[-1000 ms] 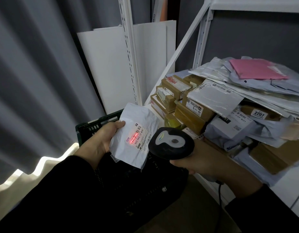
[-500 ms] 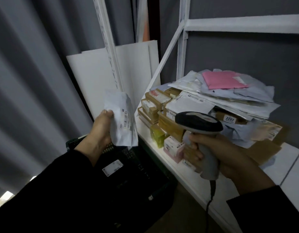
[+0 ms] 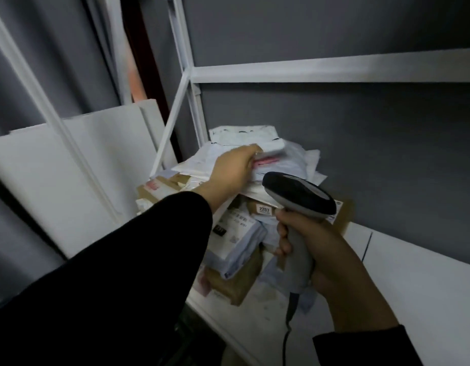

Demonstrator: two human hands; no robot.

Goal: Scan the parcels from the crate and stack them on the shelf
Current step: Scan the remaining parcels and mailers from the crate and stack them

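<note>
Leaning boards: white boards (image 3: 70, 175) are propped against the grey curtain at far left, behind a white upright.
Shelf frame: a white post with a diagonal brace (image 3: 187, 48) is seen at the left end of the shelf, joined to a crossbar running right.
Left hand: the left hand (image 3: 232, 171) is stretched far forward onto the top of the pile. Its fingers are hidden and blurred, so it cannot be told whether anything is pinched.
White mailer: a white mailer (image 3: 273, 148) is seen just past the fingertips, at the top of the pile, above a pink envelope (image 3: 265, 161). It is judged to be the parcel in hand.
Pile of parcels: brown boxes and pale poly bags (image 3: 239, 241) are heaped loosely on the left end of the shelf, among them a box labelled 2207 (image 3: 264, 209).
Barcode scanner: the corded scanner (image 3: 297, 192) is held upright near the pile, pointed at no label.
Right hand: the right hand (image 3: 323, 249) is wrapped round the scanner's grey handle.
Shelf board: the white board (image 3: 413, 281) is bare to the right of the pile.
Crate: it is not plainly in view, so what is left inside cannot be told.
Progress: many parcels are already stacked. The present step is judged to be the placing; another parcel is then to be fetched and scanned.
</note>
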